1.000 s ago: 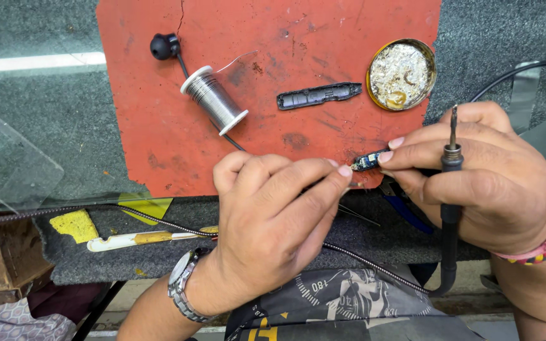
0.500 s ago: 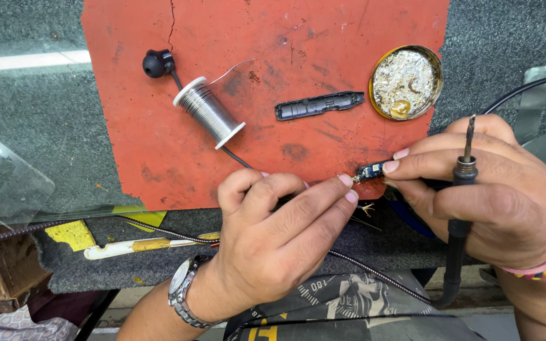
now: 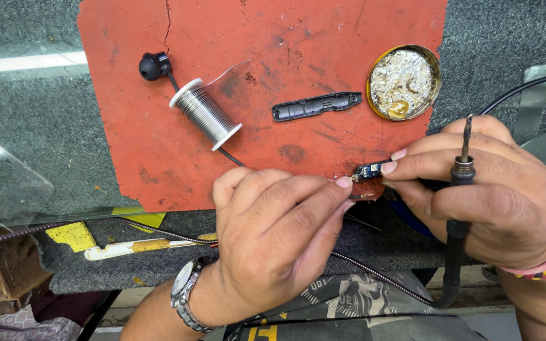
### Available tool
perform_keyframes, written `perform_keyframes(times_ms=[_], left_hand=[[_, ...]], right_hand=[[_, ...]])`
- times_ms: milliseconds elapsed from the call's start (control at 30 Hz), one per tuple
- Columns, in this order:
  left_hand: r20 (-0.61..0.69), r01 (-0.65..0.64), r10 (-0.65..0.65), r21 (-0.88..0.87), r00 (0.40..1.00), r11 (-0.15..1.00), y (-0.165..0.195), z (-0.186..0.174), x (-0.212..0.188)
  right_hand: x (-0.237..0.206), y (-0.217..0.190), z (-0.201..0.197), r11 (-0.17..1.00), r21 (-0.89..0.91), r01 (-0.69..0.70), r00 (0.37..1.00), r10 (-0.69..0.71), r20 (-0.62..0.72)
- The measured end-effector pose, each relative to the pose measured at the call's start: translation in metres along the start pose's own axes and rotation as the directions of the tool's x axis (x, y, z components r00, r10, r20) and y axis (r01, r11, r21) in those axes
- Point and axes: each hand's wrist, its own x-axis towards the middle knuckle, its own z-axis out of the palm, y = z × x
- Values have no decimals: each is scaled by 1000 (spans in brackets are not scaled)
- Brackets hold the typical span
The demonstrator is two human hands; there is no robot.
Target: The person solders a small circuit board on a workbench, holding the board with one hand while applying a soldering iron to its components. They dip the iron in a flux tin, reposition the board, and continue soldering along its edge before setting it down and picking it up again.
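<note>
Pinching a small circuit board point(image 3: 370, 170) between the fingertips of both hands, we hold it at the lower right edge of the red mat point(image 3: 159, 158). Our right hand point(image 3: 481, 196) grasps the board's right end with thumb and forefinger while the soldering iron point(image 3: 459, 189) sits tucked between its other fingers, tip pointing up and away from the work. Our left hand point(image 3: 279, 240) closes its fingertips on the board's left end, seemingly on a fine wire there, though that is too small to tell. Compared with half a second ago, our hands sit in nearly the same place and the grip looks unchanged; the iron's tip has stayed raised, so no joint is being heated at this moment. The solder spool point(image 3: 206, 113), the black plastic casing point(image 3: 316, 106) and the round flux tin point(image 3: 403, 82) lie on the mat above, untouched, as before.
</note>
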Motion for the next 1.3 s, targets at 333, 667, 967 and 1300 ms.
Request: perform_keyframes(times_ms=[333, 667, 967, 1300], left_hand=[[-3, 38, -38, -5, 999, 999, 1, 0, -2], [9, 20, -20, 17, 1000, 1000, 0, 0, -3], [9, 25, -26, 28, 1000, 999, 1, 1, -1], [11, 23, -23, 43, 1000, 999, -1, 3, -5]], right_hand=[[0, 0, 0, 1000, 15, -3, 1000, 3, 4], [1, 2, 0, 999, 33, -3, 1000, 3, -3], [1, 2, -1, 998, 58, 2, 1000, -2, -3], [1, 1, -2, 997, 71, -15, 1000, 15, -1]])
